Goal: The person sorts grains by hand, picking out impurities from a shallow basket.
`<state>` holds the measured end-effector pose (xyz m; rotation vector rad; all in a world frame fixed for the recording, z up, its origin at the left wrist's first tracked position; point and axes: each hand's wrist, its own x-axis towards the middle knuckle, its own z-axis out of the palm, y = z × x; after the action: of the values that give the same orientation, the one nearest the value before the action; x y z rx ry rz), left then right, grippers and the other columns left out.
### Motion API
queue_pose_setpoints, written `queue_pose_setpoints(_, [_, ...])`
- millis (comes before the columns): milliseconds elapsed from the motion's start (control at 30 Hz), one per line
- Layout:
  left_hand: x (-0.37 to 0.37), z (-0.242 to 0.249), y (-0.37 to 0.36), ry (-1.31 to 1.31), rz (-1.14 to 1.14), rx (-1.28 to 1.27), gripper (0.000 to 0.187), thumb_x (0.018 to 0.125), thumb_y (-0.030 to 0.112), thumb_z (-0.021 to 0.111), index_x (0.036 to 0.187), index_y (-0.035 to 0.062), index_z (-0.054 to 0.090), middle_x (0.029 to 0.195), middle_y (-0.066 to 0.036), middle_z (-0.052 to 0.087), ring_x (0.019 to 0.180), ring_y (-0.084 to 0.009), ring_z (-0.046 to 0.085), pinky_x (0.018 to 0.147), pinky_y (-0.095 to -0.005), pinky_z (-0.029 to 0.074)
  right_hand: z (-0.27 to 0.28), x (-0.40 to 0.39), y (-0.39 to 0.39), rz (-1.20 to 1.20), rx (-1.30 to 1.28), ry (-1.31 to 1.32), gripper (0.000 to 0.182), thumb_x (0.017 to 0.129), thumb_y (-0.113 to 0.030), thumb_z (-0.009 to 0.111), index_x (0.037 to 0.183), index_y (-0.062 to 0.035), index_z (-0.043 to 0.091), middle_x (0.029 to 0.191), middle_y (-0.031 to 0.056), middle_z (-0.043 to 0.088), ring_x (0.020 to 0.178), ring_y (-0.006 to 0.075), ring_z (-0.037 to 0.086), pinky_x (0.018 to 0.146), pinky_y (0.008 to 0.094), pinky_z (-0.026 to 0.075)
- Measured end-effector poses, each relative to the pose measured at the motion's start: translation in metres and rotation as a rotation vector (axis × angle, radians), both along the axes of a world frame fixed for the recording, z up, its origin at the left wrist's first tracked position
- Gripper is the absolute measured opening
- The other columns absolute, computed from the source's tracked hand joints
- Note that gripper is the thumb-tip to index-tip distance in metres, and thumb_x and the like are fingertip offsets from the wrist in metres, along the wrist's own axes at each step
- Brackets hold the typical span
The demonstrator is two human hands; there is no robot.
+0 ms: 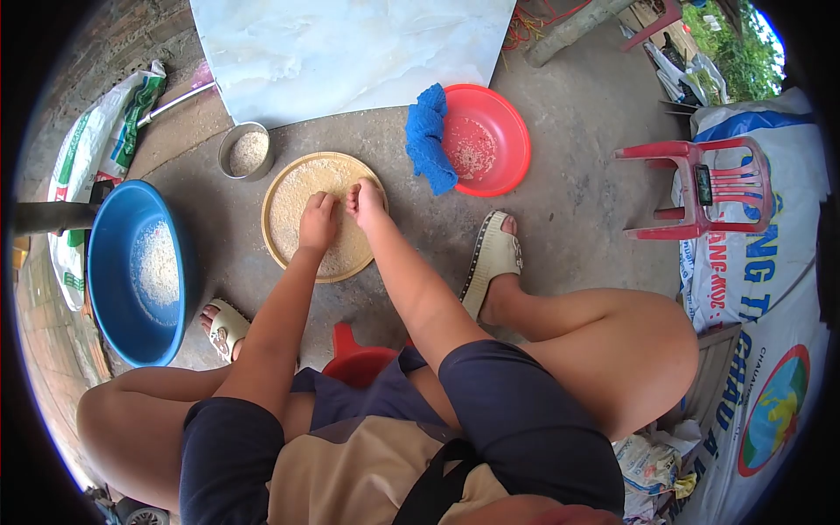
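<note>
A round woven winnowing tray (272, 238) with a pale rim lies on the ground in front of me, covered with a layer of tan, rice-like grain (293, 206). Over the middle of it is my left hand (318, 222), its fingers curled together at the grain; their tips are partly hidden. My right hand (365, 202) is closed above the tray's right side, thumb against the fingers. Whatever either hand may hold is too small to make out.
A blue basin (181, 289) with pale grain stands left, near a metal pot (226, 156) of grain. A red basin (516, 140) has a blue cloth (426, 131) over its rim. Right are a red plastic chair (687, 150) and large printed sacks (744, 254). A marbled panel (350, 52) lies ahead.
</note>
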<state>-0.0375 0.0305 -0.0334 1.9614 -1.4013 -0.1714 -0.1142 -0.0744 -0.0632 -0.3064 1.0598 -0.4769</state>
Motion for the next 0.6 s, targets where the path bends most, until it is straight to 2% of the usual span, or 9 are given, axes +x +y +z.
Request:
queue_pose_setpoints(133, [0.007, -0.002, -0.011, 0.221, 0.198, -0.073, 0.006, 0.079, 0.004, 0.056, 0.082, 0.0016, 0.06, 0.082, -0.014, 0.059, 0.076, -0.0318, 0.058, 0.069, -0.0368, 0.047, 0.0, -0.002, -0.001, 0.009, 0.026, -0.013, 0.035, 0.088, -0.031, 0.04, 0.067, -0.0069, 0.052, 0.054, 0.0057, 0.052, 0.041, 0.016, 0.047, 0.039, 0.0271, 0.038])
queue_pose_setpoints(200, [0.01, 0.005, -0.021, 0.22, 0.251, -0.068, 0.007, 0.08, 0.003, 0.057, 0.085, 0.0018, 0.062, 0.081, -0.013, 0.062, 0.073, -0.0248, 0.061, 0.068, -0.0331, 0.048, 0.003, -0.004, -0.001, 0.084, 0.009, -0.058, 0.036, 0.089, -0.03, 0.036, 0.078, -0.0032, 0.056, 0.068, 0.01, 0.06, 0.055, 0.0193, 0.057, 0.051, 0.03, 0.048])
queue_pose_setpoints(267, [0.011, 0.016, -0.031, 0.433, 0.247, -0.112, 0.007, 0.078, 0.003, 0.058, 0.083, 0.0004, 0.061, 0.08, -0.013, 0.062, 0.074, -0.0244, 0.062, 0.066, -0.0342, 0.048, 0.004, -0.002, 0.001, 0.054, 0.036, -0.118, 0.036, 0.09, -0.031, 0.036, 0.083, -0.0029, 0.056, 0.075, 0.01, 0.06, 0.065, 0.019, 0.058, 0.057, 0.0308, 0.049])
queue_pose_setpoints(300, [0.009, 0.039, -0.034, 0.783, 0.144, -0.005, 0.012, 0.076, 0.004, 0.061, 0.087, 0.0007, 0.062, 0.082, -0.012, 0.063, 0.075, -0.0213, 0.063, 0.067, -0.0324, 0.049, 0.006, 0.0, 0.002, 0.026, 0.063, -0.179, 0.036, 0.091, -0.032, 0.036, 0.088, -0.0025, 0.057, 0.083, 0.0101, 0.06, 0.074, 0.0186, 0.059, 0.064, 0.0315, 0.05])
queue_pose_setpoints(400, [0.016, 0.034, -0.048, 0.591, -0.145, 0.278, 0.02, 0.075, 0.006, 0.063, 0.095, 0.0027, 0.063, 0.088, -0.014, 0.064, 0.078, -0.0219, 0.064, 0.069, -0.0313, 0.05, 0.011, -0.003, 0.0, -0.014, 0.029, -0.179, 0.032, 0.091, -0.03, 0.037, 0.082, -0.005, 0.055, 0.084, 0.0076, 0.058, 0.075, 0.0176, 0.057, 0.066, 0.031, 0.051])
queue_pose_setpoints(467, [0.012, 0.031, -0.051, 0.467, -0.127, 0.278, 0.023, 0.081, 0.01, 0.06, 0.101, 0.0, 0.06, 0.089, -0.01, 0.064, 0.077, -0.0156, 0.062, 0.069, -0.0266, 0.048, 0.012, -0.004, -0.002, -0.063, 0.117, -0.189, 0.028, 0.09, -0.028, 0.038, 0.078, -0.0065, 0.053, 0.077, 0.0061, 0.056, 0.07, 0.0167, 0.055, 0.062, 0.0298, 0.05])
queue_pose_setpoints(533, [0.009, 0.026, -0.053, 0.491, 0.17, 0.127, 0.029, 0.084, 0.021, 0.058, 0.104, 0.0006, 0.06, 0.096, -0.012, 0.063, 0.091, -0.0176, 0.059, 0.077, -0.0318, 0.046, 0.007, -0.002, -0.004, -0.114, 0.206, -0.205, 0.026, 0.089, -0.026, 0.04, 0.075, -0.0079, 0.051, 0.071, 0.0047, 0.053, 0.064, 0.0157, 0.053, 0.057, 0.0287, 0.049])
queue_pose_setpoints(567, [0.007, 0.023, -0.052, 0.684, 0.287, 0.072, 0.039, 0.087, 0.035, 0.049, 0.11, 0.0054, 0.06, 0.095, -0.015, 0.062, 0.088, -0.024, 0.06, 0.08, -0.0359, 0.046, 0.007, 0.0, -0.004, -0.144, 0.158, -0.137, 0.024, 0.088, -0.025, 0.041, 0.072, -0.0089, 0.048, 0.065, 0.0034, 0.05, 0.058, 0.0148, 0.05, 0.052, 0.0279, 0.045])
queue_pose_setpoints(600, [0.007, 0.028, -0.052, 0.672, 0.284, 0.058, 0.039, 0.087, 0.035, 0.049, 0.11, 0.0054, 0.06, 0.095, -0.015, 0.062, 0.088, -0.024, 0.06, 0.08, -0.0359, 0.046, 0.011, 0.004, -0.005, -0.174, 0.106, -0.072, 0.023, 0.087, -0.024, 0.042, 0.07, -0.0099, 0.046, 0.059, 0.0021, 0.046, 0.053, 0.014, 0.047, 0.046, 0.0272, 0.042])
